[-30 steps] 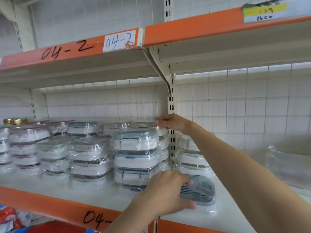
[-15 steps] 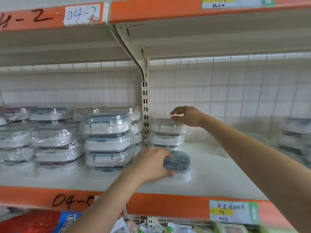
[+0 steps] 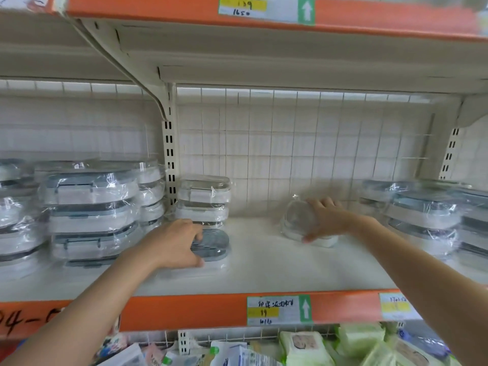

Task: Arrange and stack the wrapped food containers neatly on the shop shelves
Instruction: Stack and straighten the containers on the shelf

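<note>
On shelf (image 3: 264, 262) | left hand (image 3: 174, 243) grips grey-lidded container (image 3: 214, 243) | right hand (image 3: 326, 219) grips clear container (image 3: 297, 220) | tag (image 3: 278, 310) "19"

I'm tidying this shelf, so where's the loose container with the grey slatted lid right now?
The grey-lidded container lies flat on the shelf left of centre, under the left hand, just in front of the short two-high stack beside the upright post.

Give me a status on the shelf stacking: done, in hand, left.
Done: tall stacks of film-wrapped white containers fill the shelf's left end, with more stacks at the right. In hand: the left hand grips a single grey-lidded container lying flat; the right hand holds a tilted clear-wrapped container. Left: both still need stacking; the short stack by the upright has room on top.
</note>
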{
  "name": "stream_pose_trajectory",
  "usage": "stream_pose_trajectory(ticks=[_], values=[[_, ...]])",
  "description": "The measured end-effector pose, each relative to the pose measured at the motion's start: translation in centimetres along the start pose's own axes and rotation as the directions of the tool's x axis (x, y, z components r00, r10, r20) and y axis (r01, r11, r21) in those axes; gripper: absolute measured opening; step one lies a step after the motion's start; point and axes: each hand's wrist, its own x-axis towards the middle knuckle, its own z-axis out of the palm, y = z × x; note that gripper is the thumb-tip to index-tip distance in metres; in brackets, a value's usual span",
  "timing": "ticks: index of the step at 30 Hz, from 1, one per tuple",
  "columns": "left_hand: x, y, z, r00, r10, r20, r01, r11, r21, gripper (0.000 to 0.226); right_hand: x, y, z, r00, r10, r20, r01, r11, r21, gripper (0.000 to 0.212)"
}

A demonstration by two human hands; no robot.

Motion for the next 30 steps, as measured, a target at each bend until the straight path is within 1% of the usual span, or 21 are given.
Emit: stream_pose_trajectory(ticks=[1, 4, 6, 7, 9, 10, 12, 13, 14, 15, 16, 17, 18, 20, 22, 24, 27, 28, 30], values=[[0.0, 0.1, -0.1, 1.000, -0.007, 0.017, 0.006, 1.000, 0.020, 0.042, -0.2, -0.1, 0.1, 1.000, -0.017, -0.018, 0.017, 1.000, -0.009, 0.111], [0.2, 1.1, -0.5, 0.998, -0.038, 0.049, 0.033, 0.993, 0.117, 0.045, -1.5, -1.4, -0.7, 0.993, -0.111, -0.051, 0.113, 0.993, 0.044, 0.100], [0.5, 2.0, -0.3, 0.999, -0.037, -0.014, 0.039, 0.990, 0.137, 0.054, -2.9, -3.1, -1.0, 0.976, -0.215, -0.035, 0.217, 0.972, 0.090, 0.096], [0.6, 2.5, 0.0, 0.997, -0.022, -0.074, 0.029, 0.995, 0.091, 0.058, -3.6, -3.9, -0.7, 0.960, -0.279, -0.008, 0.278, 0.953, 0.121, 0.094], [1.0, 4.2, 0.6, 0.982, 0.021, -0.188, -0.038, 0.995, -0.091, 0.062, -5.2, -5.2, 0.3, 0.928, -0.367, 0.066, 0.344, 0.911, 0.226, 0.093], [1.2, 5.2, 0.9, 0.973, 0.054, -0.223, -0.089, 0.984, -0.153, 0.065, -5.8, -5.3, 0.7, 0.918, -0.387, 0.091, 0.346, 0.890, 0.298, 0.093], [1.9, 7.0, 1.5, 0.964, 0.141, -0.228, -0.180, 0.970, -0.164, 0.077, -6.2, -4.5, 0.8, 0.920, -0.378, 0.103, 0.294, 0.839, 0.457, 0.088], [2.2, 7.7, 1.7, 0.963, 0.180, -0.199, -0.212, 0.965, -0.153, 0.084, -6.0, -3.9, 0.5, 0.937, -0.338, 0.088, 0.244, 0.813, 0.529, 0.081], [2.6, 8.3, 1.9, 0.965, 0.209, -0.160, -0.232, 0.962, -0.143, 0.091, -5.4, -3.2, 0.2, 0.961, -0.272, 0.051, 0.197, 0.802, 0.565, 0.072], [2.9, 8.6, 2.0, 0.966, 0.228, -0.119, -0.243, 0.961, -0.134, 0.096, -4.6, -2.4, -0.1, 0.981, -0.196, -0.009, 0.171, 0.829, 0.533, 0.063], [3.3, 8.8, 2.2, 0.967, 0.240, -0.084, -0.250, 0.960, -0.128, 0.099, -3.7, -1.7, -0.3, 0.989, -0.126, -0.074, 0.146, 0.886, 0.440, 0.058], [3.6, 8.8, 2.3, 0.968, 0.245, -0.054, -0.250, 0.960, -0.129, 0.100, -2.8, -0.9, -0.2, 0.991, -0.069, -0.119, 0.105, 0.936, 0.335, 0.058], [3.8, 8.8, 2.5, 0.969, 0.245, -0.028, -0.246, 0.959, -0.140, 0.101, -1.8, -0.2, 0.0, 0.991, -0.029, -0.132, 0.060, 0.970, 0.237, 0.061], [4.2, 8.7, 2.7, 0.971, 0.240, -0.001, -0.237, 0.956, -0.173, 0.101, -0.2, 1.1, 0.9, 0.995, 0.046, -0.083, -0.035, 0.990, 0.138, 0.068], [4.4, 8.6, 2.7, 0.973, 0.232, -0.002, -0.227, 0.953, -0.201, 0.101, 0.8, 1.9, 1.9, 0.994, 0.106, -0.033, -0.105, 0.994, 0.041, 0.068], [4.7, 8.6, 2.8, 0.974, 0.227, 0.000, -0.221, 0.950, -0.219, 0.100, 1.2, 2.2, 2.6, 0.990, 0.111, -0.084, -0.115, 0.992, -0.044, 0.060], [4.8, 8.7, 3.0, 0.976, 0.219, -0.007, -0.214, 0.945, -0.246, 0.097, 0.8, 2.2, 2.6, 0.987, 0.071, -0.145, -0.077, 0.997, -0.032, 0.049], [4.8, 8.7, 3.0, 0.976, 0.215, -0.023, -0.213, 0.945, -0.249, 0.096, 0.6, 2.1, 2.5, 0.989, 0.056, -0.135, -0.057, 0.998, -0.006, 0.048], [4.6, 8.7, 3.0, 0.974, 0.210, -0.088, -0.225, 0.946, -0.234, 0.095, -0.3, 2.0, 2.2, 0.996, 0.042, -0.083, -0.031, 0.992, 0.125, 0.047]])
